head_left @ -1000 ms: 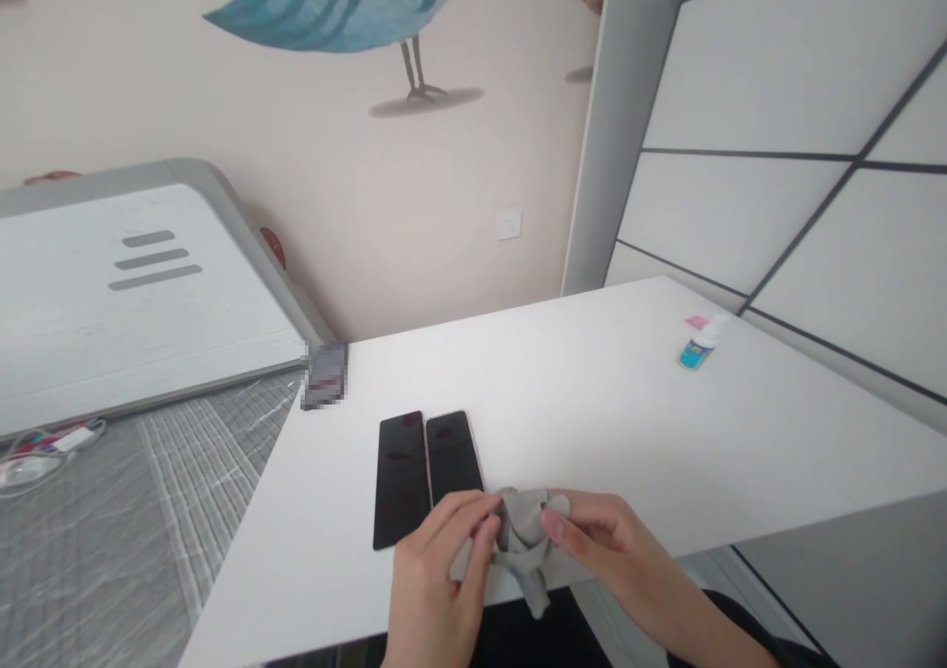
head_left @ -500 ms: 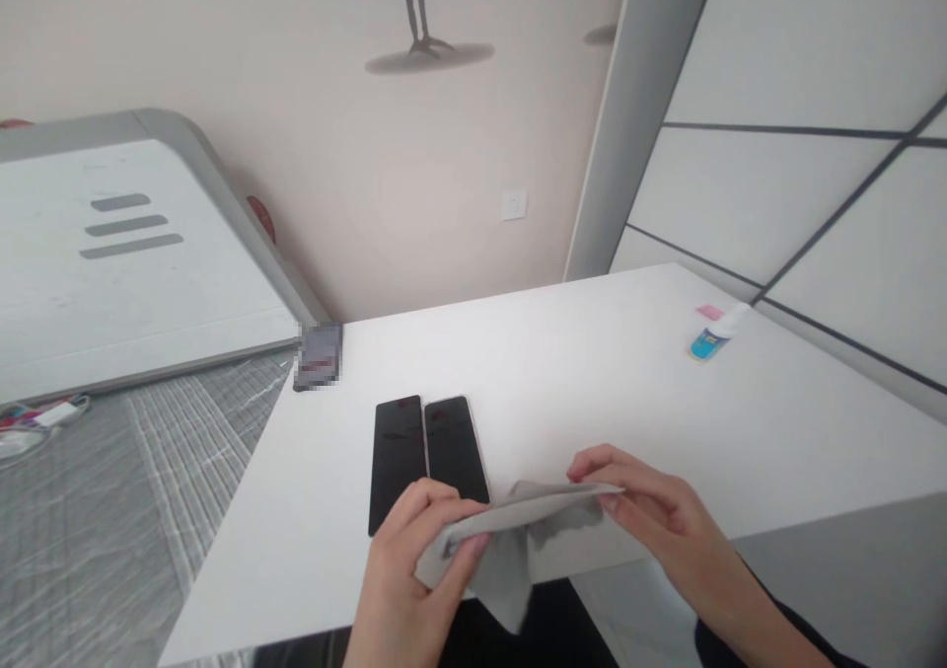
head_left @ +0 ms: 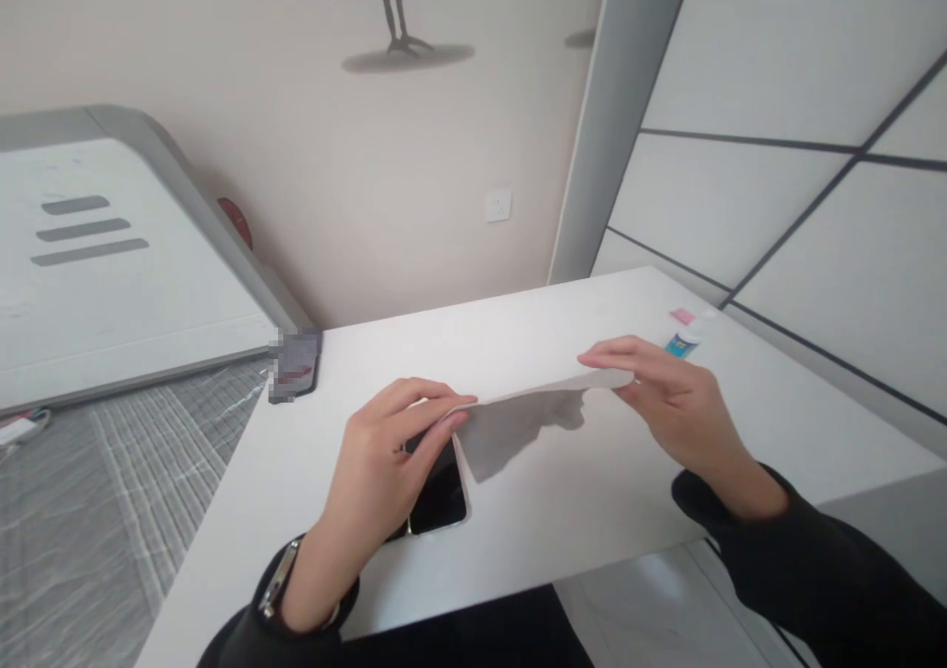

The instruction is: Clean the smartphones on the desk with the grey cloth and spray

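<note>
A thin grey cloth (head_left: pixel 518 428) is stretched between my two hands above the white table, its lower edge hanging loose. My left hand (head_left: pixel 392 441) pinches one upper corner between thumb and fingers. At the other end, my right hand (head_left: pixel 658 392) grips the opposite corner the same way. Beneath my left hand lies a black-screened phone (head_left: pixel 442 490), partly covered by the hand. Of a second dark phone beside it, only a sliver shows below my left hand.
On the white table (head_left: pixel 577 510), a small blue-and-white bottle (head_left: pixel 682 340) stands behind my right hand, near a pink slip (head_left: pixel 682 316). Another phone (head_left: pixel 297 364), partly pixelated, rests at the back left corner. A wall and a panelled cabinet (head_left: pixel 755 194) border the table.
Both hands have lifted the cloth forward, away from the table's front edge, and spread it wider. The left hand now covers much of the two phones. The view has shifted slightly right.
</note>
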The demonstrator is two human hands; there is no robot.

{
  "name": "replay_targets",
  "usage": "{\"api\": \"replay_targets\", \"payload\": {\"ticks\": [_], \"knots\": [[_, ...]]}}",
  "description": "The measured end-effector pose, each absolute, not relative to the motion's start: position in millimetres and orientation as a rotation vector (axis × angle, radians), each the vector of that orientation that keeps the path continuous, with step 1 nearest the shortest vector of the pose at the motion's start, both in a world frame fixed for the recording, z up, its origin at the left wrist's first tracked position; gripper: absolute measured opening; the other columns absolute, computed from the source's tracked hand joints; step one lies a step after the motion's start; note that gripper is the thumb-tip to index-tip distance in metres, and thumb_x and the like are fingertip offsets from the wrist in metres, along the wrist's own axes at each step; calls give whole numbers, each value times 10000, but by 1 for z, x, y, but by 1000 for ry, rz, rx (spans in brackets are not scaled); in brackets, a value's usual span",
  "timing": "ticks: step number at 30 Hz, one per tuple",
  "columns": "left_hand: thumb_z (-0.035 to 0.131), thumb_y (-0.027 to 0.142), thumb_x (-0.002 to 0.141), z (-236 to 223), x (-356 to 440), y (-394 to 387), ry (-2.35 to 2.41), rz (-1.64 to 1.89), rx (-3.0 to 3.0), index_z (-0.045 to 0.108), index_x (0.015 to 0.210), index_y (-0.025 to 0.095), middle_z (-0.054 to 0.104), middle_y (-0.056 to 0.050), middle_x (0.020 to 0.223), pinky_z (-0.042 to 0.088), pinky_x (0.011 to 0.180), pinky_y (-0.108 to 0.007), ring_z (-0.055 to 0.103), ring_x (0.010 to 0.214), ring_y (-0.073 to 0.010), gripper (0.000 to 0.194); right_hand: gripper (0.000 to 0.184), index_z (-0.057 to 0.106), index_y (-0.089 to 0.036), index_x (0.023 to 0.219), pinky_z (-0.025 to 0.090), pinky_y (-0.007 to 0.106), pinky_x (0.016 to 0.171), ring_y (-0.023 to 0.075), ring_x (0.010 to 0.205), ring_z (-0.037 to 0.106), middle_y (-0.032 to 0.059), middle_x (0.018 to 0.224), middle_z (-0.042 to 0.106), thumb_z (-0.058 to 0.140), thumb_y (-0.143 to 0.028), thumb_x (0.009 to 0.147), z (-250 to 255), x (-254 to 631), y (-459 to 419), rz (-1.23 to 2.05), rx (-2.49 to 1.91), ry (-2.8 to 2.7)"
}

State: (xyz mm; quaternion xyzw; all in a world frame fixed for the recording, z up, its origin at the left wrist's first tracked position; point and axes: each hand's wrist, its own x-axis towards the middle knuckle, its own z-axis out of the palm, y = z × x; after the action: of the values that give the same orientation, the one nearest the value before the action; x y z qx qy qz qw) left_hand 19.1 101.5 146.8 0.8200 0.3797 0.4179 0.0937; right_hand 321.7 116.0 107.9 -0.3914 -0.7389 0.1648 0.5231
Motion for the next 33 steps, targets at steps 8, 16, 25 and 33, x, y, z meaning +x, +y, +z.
{"api": "replay_targets", "payload": {"ticks": [8,16,25,33], "knots": [[505,371,1080,104,19,74,877,734,2874,753,1107,233,802,-56,1105,610,1040,-451,768,1020,-208,285,354,771,-396,1229,371,539,1259,231,1268,670,20,1280,747,564,-191,1028,48,364,75,493,-1004,-2137],[563,510,1027,65,32,74,1177,248,3054,537,1479,78,618,-182,1505,612,1026,-565,659,1326,-342,626,532,453,-326,1590,245,674,1274,294,1508,468,74,1606,531,542,-365,1067,29,335,75,597,-1268,-2371],[489,656,1008,38,22,95,1241,317,3234,400,1600,123,476,-161,1619,616,989,-557,604,1383,-376,802,364,736,-304,1267,399,575,1215,325,1368,604,90,1379,716,681,-510,973,32,350,96,431,-1354,-1703],[433,574,1051,48,8,100,1142,499,3155,169,1686,252,534,-94,1579,632,972,-505,630,1353,-342,759,674,498,-271,1276,404,562,1127,285,1230,579,117,1373,569,833,-528,751,39,428,164,366,-1388,-999]]}}
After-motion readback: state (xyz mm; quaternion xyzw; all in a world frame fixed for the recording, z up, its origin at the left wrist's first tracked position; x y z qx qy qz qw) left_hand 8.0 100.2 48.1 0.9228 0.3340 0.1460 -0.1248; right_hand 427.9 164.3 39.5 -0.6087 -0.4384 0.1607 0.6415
